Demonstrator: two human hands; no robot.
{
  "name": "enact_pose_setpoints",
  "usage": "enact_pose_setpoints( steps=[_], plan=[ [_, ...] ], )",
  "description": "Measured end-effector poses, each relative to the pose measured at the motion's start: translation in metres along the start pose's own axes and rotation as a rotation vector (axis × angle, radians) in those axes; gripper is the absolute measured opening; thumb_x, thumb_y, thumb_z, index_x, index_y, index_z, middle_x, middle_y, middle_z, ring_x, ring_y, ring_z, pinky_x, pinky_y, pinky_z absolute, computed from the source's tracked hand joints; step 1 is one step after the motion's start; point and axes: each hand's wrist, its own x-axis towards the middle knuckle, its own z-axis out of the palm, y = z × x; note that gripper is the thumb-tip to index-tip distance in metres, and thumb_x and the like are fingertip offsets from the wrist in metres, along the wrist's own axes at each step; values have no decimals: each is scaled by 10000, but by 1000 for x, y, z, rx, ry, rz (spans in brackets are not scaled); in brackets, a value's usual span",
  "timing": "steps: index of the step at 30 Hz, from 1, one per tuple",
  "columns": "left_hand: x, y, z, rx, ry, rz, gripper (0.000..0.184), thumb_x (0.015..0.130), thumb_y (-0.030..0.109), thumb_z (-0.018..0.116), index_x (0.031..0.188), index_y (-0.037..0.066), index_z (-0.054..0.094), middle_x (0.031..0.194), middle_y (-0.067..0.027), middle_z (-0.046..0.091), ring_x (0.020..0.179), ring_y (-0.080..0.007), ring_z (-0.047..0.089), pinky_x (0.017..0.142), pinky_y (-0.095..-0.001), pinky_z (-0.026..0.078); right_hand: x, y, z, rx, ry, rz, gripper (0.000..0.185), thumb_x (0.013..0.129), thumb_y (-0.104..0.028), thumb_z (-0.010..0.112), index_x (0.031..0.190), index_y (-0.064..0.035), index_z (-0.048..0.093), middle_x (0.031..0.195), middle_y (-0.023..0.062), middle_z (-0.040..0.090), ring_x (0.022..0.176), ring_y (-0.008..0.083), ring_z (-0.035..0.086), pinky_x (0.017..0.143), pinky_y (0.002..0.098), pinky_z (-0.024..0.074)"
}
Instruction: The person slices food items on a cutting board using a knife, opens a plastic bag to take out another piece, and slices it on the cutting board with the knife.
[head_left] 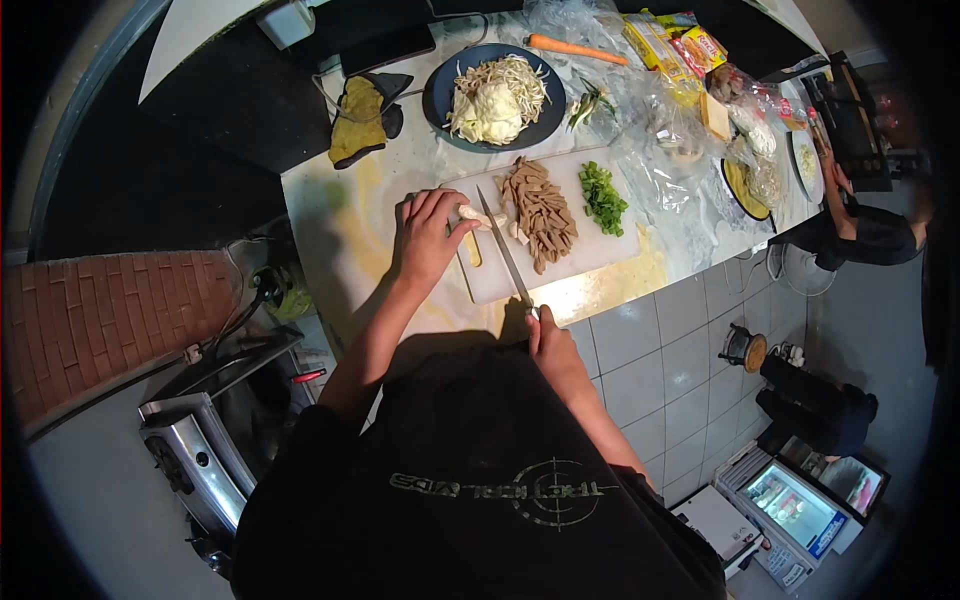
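Note:
My left hand (432,228) is closed on a pale piece of food (475,214) at the left part of the white cutting board (490,285). My right hand (552,340) grips the handle of a long knife (507,252), its blade lying beside the pale piece and pointing away from me. A few small cut pale pieces (518,232) lie just right of the blade. Further right on the board are a heap of brown strips (540,215) and a pile of chopped green leaves or stalks (602,200).
Behind the board stands a dark plate (437,98) with bean sprouts and cauliflower. A yellow-black cloth (360,120), a carrot (577,49), plastic bags (665,130) and yellow packets (660,55) lie around. Another person (870,232) is at the table's right end.

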Motion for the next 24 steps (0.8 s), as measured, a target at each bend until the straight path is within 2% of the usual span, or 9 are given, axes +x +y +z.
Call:
enact_pose_setpoints(
  steps=[9, 12, 13, 18, 19, 24],
  plan=[
    [11, -5, -8, -5, 61, -74, 301, 803, 199, 775, 1042, 101, 623, 1054, -39, 642, 1043, -274, 577, 925, -411, 386, -4, 12, 0, -16, 25, -48, 344, 1060, -333, 419, 1037, 5, 475, 691, 324, 606, 731, 547, 596, 622, 611, 478],
    [15, -2, -9, -5, 48, -28, 358, 810, 189, 765, 1131, 119, 623, 1186, -60, 582, 1140, -283, 523, 972, -411, 373, -21, 8, -14, 22, 27, -17, 324, 1059, -319, 434, 1038, 0, 486, 675, 319, 596, 719, 545, 587, 599, 609, 450],
    [14, 2, -9, -5, 51, -25, 358, 810, 189, 765, 1131, 119, 623, 1186, -60, 582, 1140, -283, 523, 972, -411, 373, -26, 8, -18, 83, 43, 0, 316, 1059, -312, 439, 1038, 0, 491, 677, 318, 594, 714, 543, 583, 591, 603, 434],
    [-2, 30, -5, 94, 1, 140, 319, 814, 188, 744, 1110, 125, 641, 1319, -58, 502, 1242, -289, 444, 1002, -469, 334, -33, 6, -30, 180, 95, 57, 316, 1061, -302, 442, 1042, 7, 503, 673, 313, 590, 706, 539, 578, 570, 580, 402],
    [-5, 29, 3, 128, -6, 147, 288, 813, 191, 737, 1078, 115, 653, 1379, -61, 477, 1294, -291, 409, 1039, -488, 311, -33, 7, -30, 175, 103, 54, 316, 1061, -301, 444, 1051, 8, 508, 668, 311, 588, 703, 537, 576, 567, 574, 404],
    [-7, 30, 13, 152, -48, 128, 254, 800, 212, 752, 1023, 124, 670, 1405, -68, 471, 1307, -316, 405, 1088, -495, 258, -35, 10, -26, 174, 101, 29, 320, 1061, -301, 448, 1052, 10, 522, 657, 306, 584, 695, 533, 574, 562, 566, 402]
  ],
)
